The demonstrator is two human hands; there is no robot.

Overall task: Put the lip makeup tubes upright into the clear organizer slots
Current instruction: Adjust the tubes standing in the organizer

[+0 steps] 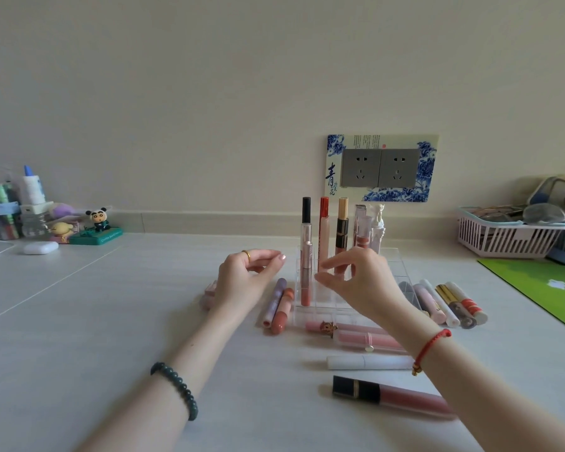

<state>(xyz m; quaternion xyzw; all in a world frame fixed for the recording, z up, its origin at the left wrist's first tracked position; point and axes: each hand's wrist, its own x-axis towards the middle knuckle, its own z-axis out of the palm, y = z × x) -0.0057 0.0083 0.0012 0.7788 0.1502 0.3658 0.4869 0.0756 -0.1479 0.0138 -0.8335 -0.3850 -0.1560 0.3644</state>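
On my pale bench (79, 321) the clear organizer (327, 313) sits central. Loose lip tubes (369, 362) lie at its 3, 6 and 9 o'clock, with a green mat (542, 288) further out at 3.

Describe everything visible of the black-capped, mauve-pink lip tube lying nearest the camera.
The black-capped, mauve-pink lip tube lies flat on the white tabletop, cap pointing left, touching no other tube. Its squared cap is glossy black with a thin gold band; the clear-looking body shows dusty pink. The right forearm hides its right end.

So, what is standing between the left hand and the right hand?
In the head view, the black-capped tube stands upright in the clear organizer, between the left hand and the right hand.
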